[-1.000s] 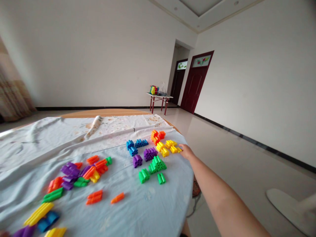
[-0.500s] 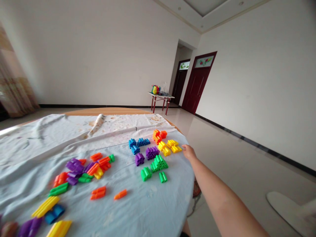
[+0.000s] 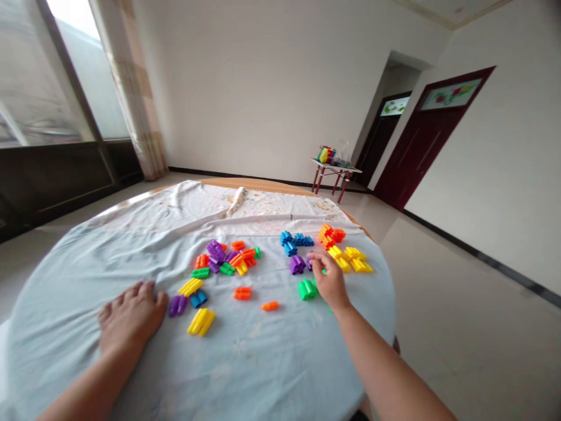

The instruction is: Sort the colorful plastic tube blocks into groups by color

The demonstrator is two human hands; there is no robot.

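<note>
My left hand (image 3: 131, 316) lies flat on the tablecloth with its fingers spread, left of a joined pair of purple plastic tubes (image 3: 177, 305). Above the sorted pieces, my right hand (image 3: 329, 278) is closed with its fingers curled, and no piece shows in it. It partly hides purple and green tubes behind it. Close by are a purple cluster (image 3: 297, 265), a green cluster (image 3: 307, 289), blue tubes (image 3: 289, 242), yellow tubes (image 3: 350, 258) and orange tubes (image 3: 329, 235). Between my hands lies a mixed heap (image 3: 228, 257) of purple, orange, green and yellow pieces.
Loose yellow pieces (image 3: 201, 321), a blue pair (image 3: 198, 299), an orange pair (image 3: 242, 293) and a single orange tube (image 3: 270, 306) lie on the blue tablecloth (image 3: 263, 362). A small side table (image 3: 337, 168) with bags stands near the dark red door (image 3: 427, 140).
My right hand has moved left from beside the yellow tubes to over the purple and green ones. The view has swung left, bringing my whole left hand and the window into sight.
</note>
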